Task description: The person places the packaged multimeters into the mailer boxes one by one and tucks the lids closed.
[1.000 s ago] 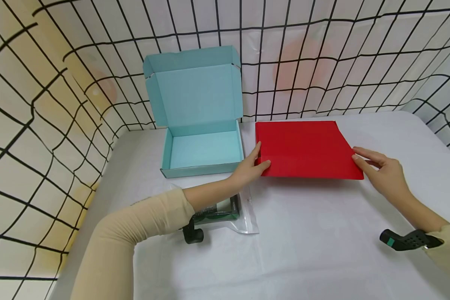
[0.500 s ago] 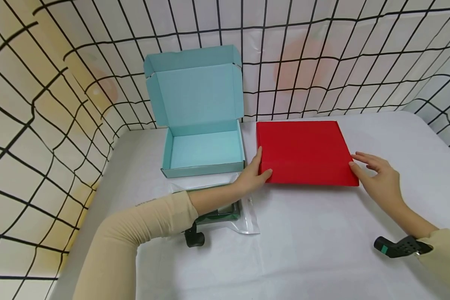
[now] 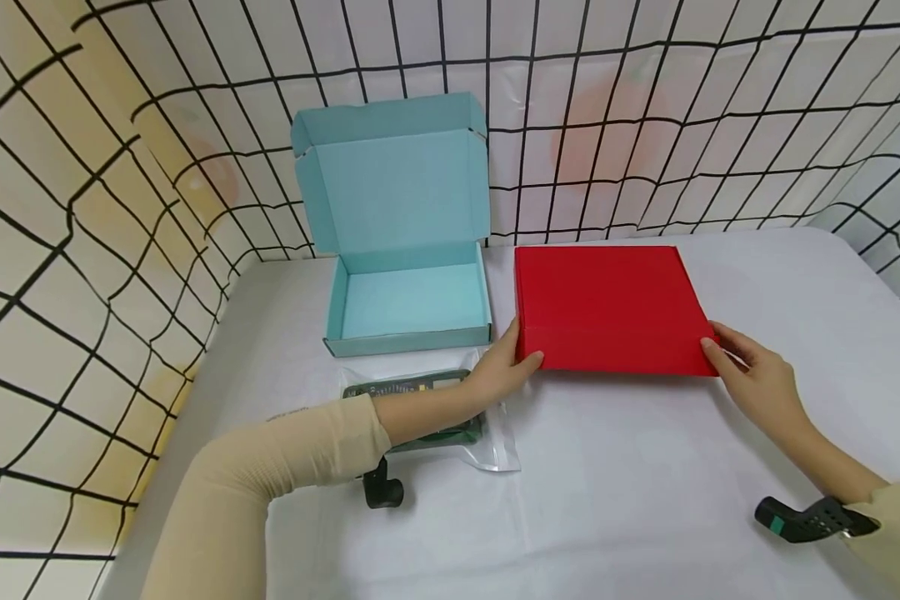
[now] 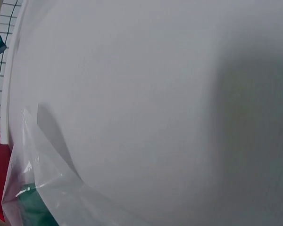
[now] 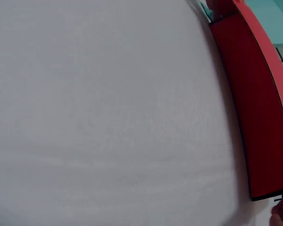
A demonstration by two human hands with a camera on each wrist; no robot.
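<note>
A red cardboard box (image 3: 611, 308) lies on the white table, its lid down over it. My left hand (image 3: 501, 367) grips its near left corner, thumb on the top and fingers along the side. At the near right corner my right hand (image 3: 759, 379) pinches the box between thumb and fingers. The right wrist view shows the box's dark red front wall (image 5: 257, 108) beneath the brighter lid. Both hands barely show in the wrist views.
A light blue box (image 3: 408, 300) stands left of the red one, its lid raised. Under my left forearm lies a clear plastic bag (image 3: 502, 442) with a dark green flat item (image 3: 401, 385), partly hidden. Black wire mesh (image 3: 525, 150) rises behind the table.
The red lid's front edge has come down. My left hand has slid toward the near corner. My right hand has moved lower, its fingers parting briefly before taking hold of the corner again.
</note>
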